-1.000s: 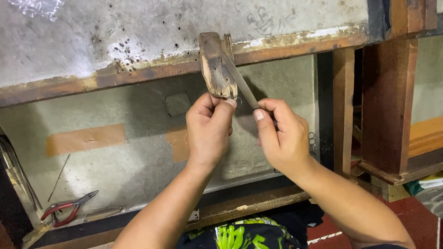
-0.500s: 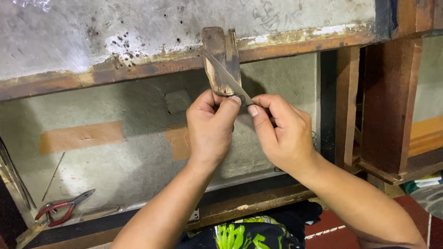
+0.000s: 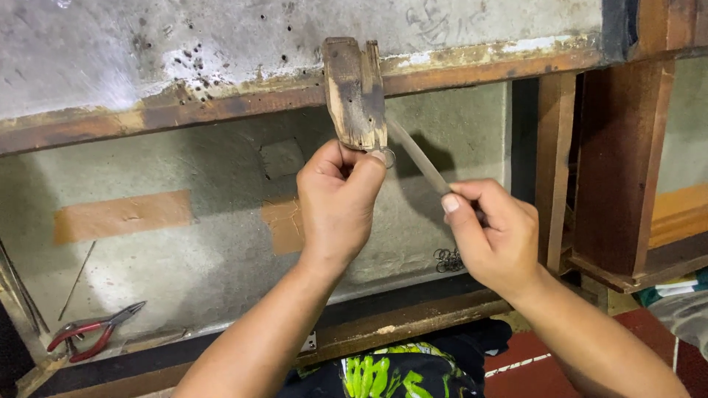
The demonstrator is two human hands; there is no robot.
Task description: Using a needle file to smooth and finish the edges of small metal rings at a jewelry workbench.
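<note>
A worn wooden block (image 3: 355, 92) sticks out from the rusty edge of a raised bench top (image 3: 221, 110). My left hand (image 3: 341, 203) pinches a small metal ring (image 3: 388, 156) against the block's lower end, thumb and fingers closed on it. My right hand (image 3: 493, 236) grips a thin flat metal file (image 3: 417, 157) that slants up and left, its tip at the ring and the block's lower right corner.
Red-handled pliers (image 3: 94, 335) lie at the lower left on the grey lower surface. A small heap of metal rings (image 3: 447, 259) lies near my right hand. Dark wooden posts (image 3: 618, 162) stand at the right. Orange-brown tape patches (image 3: 122, 216) mark the grey surface.
My right hand has pulled back down and to the right, drawing the file along the block's lower edge. My left hand stays at the block.
</note>
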